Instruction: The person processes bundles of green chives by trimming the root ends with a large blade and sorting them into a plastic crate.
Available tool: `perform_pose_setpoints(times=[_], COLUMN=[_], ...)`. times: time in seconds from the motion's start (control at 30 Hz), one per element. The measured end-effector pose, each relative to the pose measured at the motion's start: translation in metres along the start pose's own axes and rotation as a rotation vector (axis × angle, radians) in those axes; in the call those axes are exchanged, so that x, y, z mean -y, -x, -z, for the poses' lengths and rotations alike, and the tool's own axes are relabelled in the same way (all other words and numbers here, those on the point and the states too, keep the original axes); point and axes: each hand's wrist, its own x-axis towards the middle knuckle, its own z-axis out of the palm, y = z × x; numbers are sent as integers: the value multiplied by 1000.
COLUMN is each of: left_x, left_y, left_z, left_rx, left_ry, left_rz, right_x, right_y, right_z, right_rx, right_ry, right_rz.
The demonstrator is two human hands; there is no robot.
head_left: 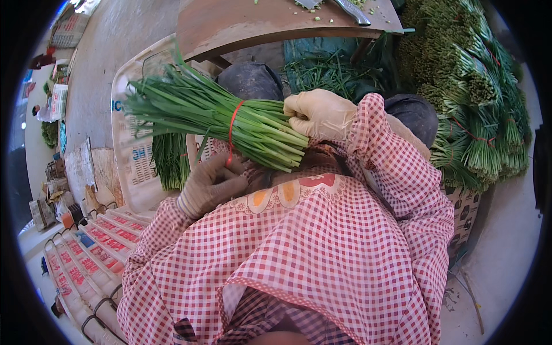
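A bunch of garlic chives (261,129) lies slantwise above my lap, its leafy tips to the left and pale cut ends to the right. Around its middle runs a red band (233,129). My right hand (323,115), in a cream glove, has its fingers curled against the upper stems near the cut ends. Below the bunch, my left hand (215,181) in a greyish glove is closed at the lower end of the red band, thumb and fingers bent together. Part of the left fingers is hidden behind the band and stems.
A white plastic crate (129,172) on the left holds more banded greens (171,164). Ahead stands a wooden table (247,26) with a knife (352,11) and chopped bits. Banded bunches (471,75) are piled high at right. Trimmings lie on green sheeting (299,57) under the table.
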Motion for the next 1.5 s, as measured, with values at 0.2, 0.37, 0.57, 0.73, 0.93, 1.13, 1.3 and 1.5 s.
perform_pose_setpoints(times=[0.2,0.37,0.57,0.73,0.93,1.13,1.3,1.5], left_x=[-67,-79,-26,-28,-24,-21,-16,-19], left_y=[3,-31,-88,-85,-87,-87,-88,-86], left_z=[23,33,-9,-14,-13,-14,-14,-15], left_rx=[-133,-384,-241,-279,-298,-315,-325,-325], left_ry=[-588,-716,-700,-684,-743,-772,-794,-790], left_rz=[-354,-608,-899,-963,-915,-891,-861,-829], right_x=[-1,3,1,-10,9,18,13,5], right_y=[2,-6,-19,-35,-47,-44,-32,-13], right_z=[7,9,5,21,17,21,28,26], right_rx=[-12,30,242,500,432,331,237,106], right_ry=[39,-4,-228,-622,43,274,257,198], right_rz=[25,69,-12,-274,-112,-11,5,-92])
